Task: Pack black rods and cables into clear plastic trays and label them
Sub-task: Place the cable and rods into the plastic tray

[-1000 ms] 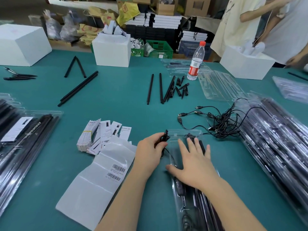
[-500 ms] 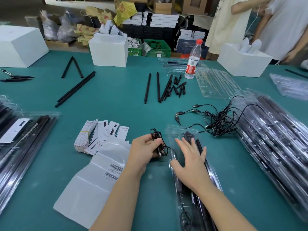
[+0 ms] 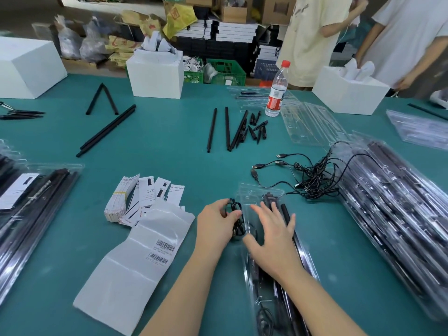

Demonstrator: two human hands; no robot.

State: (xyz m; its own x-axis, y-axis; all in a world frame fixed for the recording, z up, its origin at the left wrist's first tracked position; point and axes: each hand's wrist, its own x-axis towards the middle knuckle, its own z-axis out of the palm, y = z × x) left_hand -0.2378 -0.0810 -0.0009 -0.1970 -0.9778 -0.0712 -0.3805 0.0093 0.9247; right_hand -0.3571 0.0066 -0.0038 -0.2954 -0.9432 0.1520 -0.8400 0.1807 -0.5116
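A clear plastic tray (image 3: 252, 194) lies lengthwise in front of me with black rods (image 3: 285, 214) in it. My left hand (image 3: 215, 223) grips a coiled black cable (image 3: 235, 214) at the tray's left edge. My right hand (image 3: 271, 235) lies flat with spread fingers on the tray, pressing it down. A tangle of loose black cables (image 3: 312, 178) sits just beyond the tray to the right. Loose black rods (image 3: 228, 128) and short black tips (image 3: 258, 128) lie farther back at the table's middle. A sheet of barcode labels (image 3: 135, 255) and a stack of paper cards (image 3: 135, 200) rest to my left.
Piles of filled trays sit at the right (image 3: 392, 214) and left (image 3: 31, 209). Empty clear trays (image 3: 312, 124), a water bottle (image 3: 277, 90) and three white boxes (image 3: 155, 73) stand at the back. Two people (image 3: 315, 37) stand behind the green table (image 3: 157, 146).
My left hand has drawn the coiled cable nearer and against the tray's left edge. My right hand has slid back along the tray toward me and stays flat on it.
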